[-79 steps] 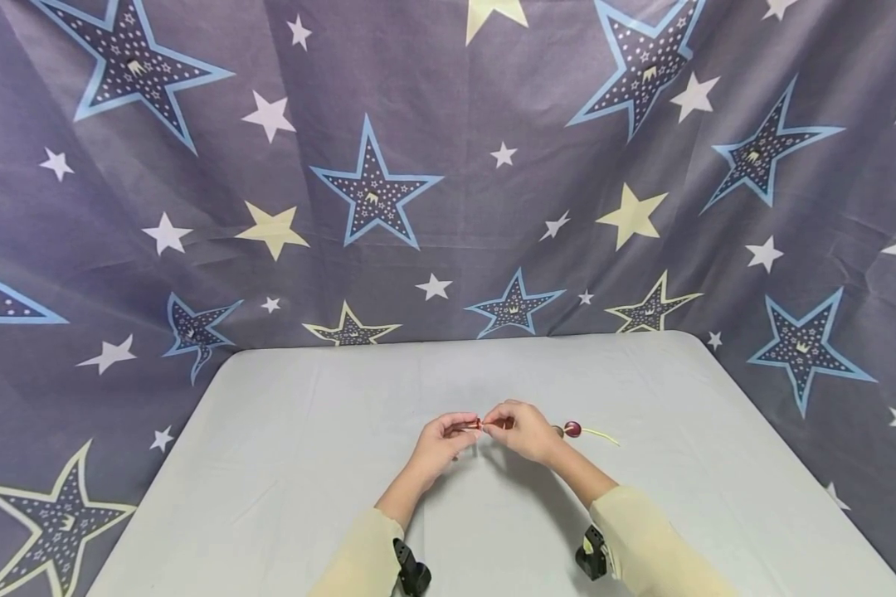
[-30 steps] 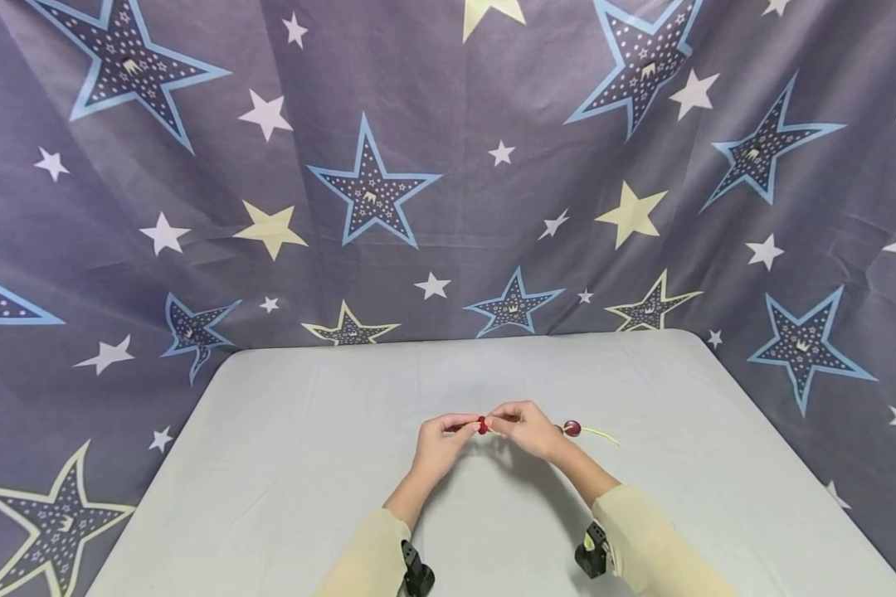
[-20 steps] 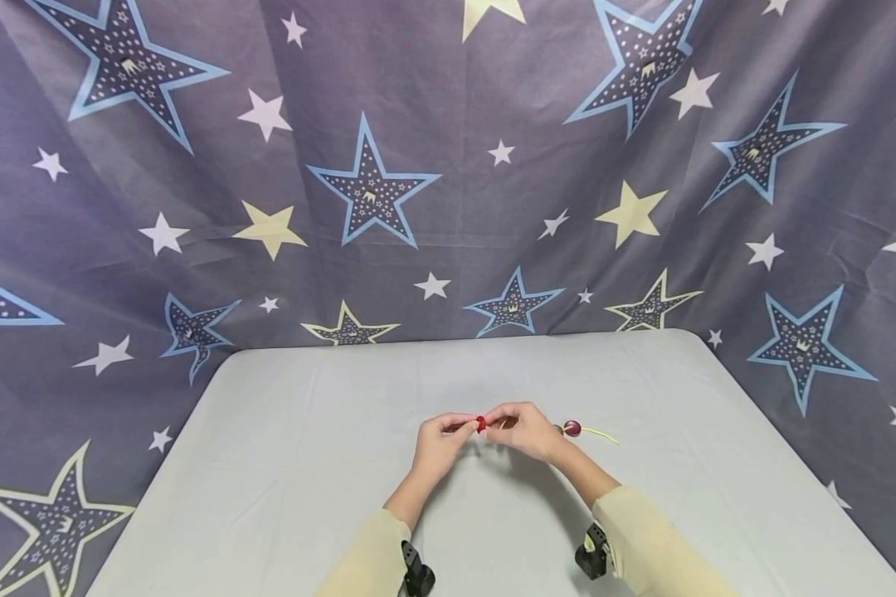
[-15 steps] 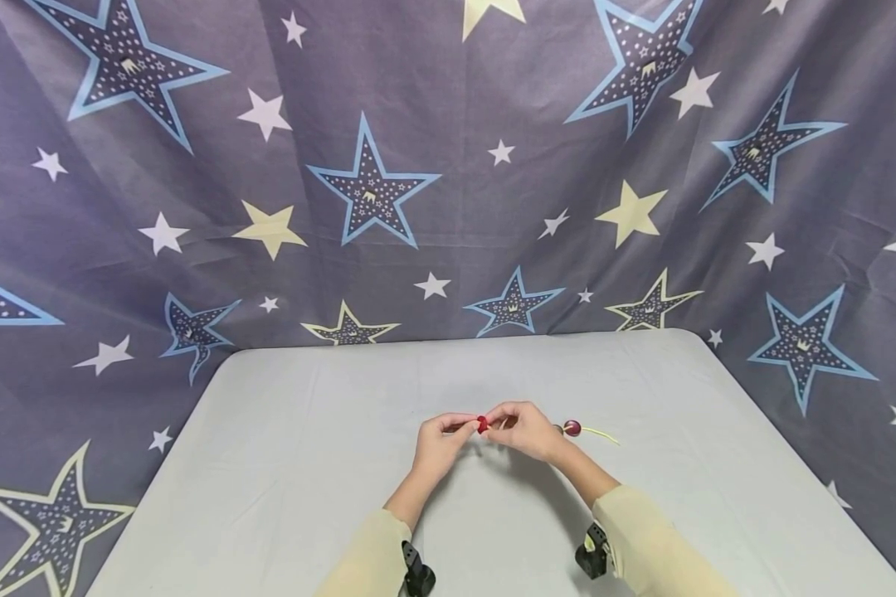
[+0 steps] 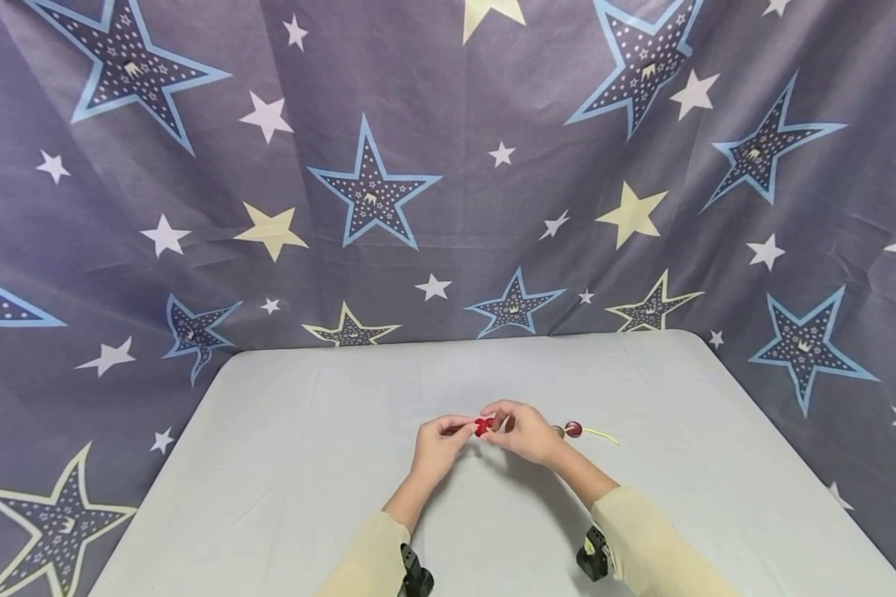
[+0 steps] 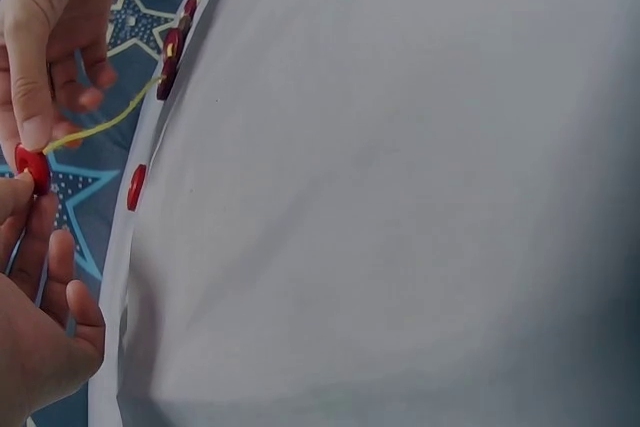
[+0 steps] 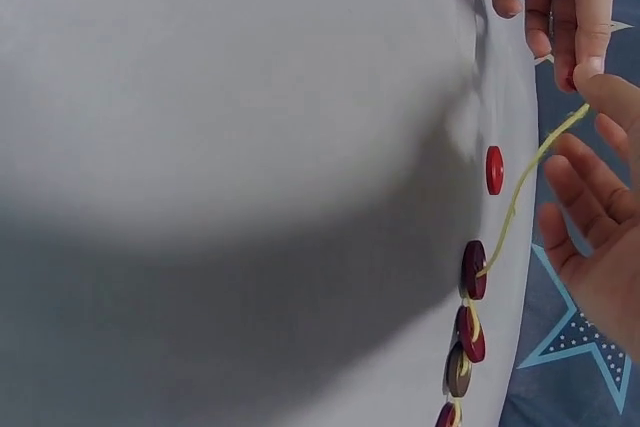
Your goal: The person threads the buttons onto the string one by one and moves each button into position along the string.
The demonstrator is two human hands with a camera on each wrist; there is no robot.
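Note:
My left hand (image 5: 435, 452) pinches a red button (image 6: 36, 169) between thumb and fingertips, above the table. Right against it, my right hand (image 5: 526, 433) meets the button with thumb and fingertips, and a yellow cord (image 7: 532, 169) runs from those fingertips. The cord leads down to several threaded buttons: dark red buttons (image 7: 474, 269) and a brown button (image 7: 458, 371) among them. The button's holes are hidden by the fingers. A loose red button (image 7: 494, 170) stands out on the table below the hands.
A white-covered table (image 5: 306, 481) lies under the hands, with a star-print cloth (image 5: 448, 166) hanging behind it. Past the right hand, the cord's yellow tail (image 5: 603, 435) extends from a dark red button (image 5: 573, 429). Black wrist cameras (image 5: 416, 574) sit at both sleeves.
The red button between the hands has come into fuller view since the earliest frame. In the last half second my right index finger has lifted and parted from the thumb, while the left hand barely moved.

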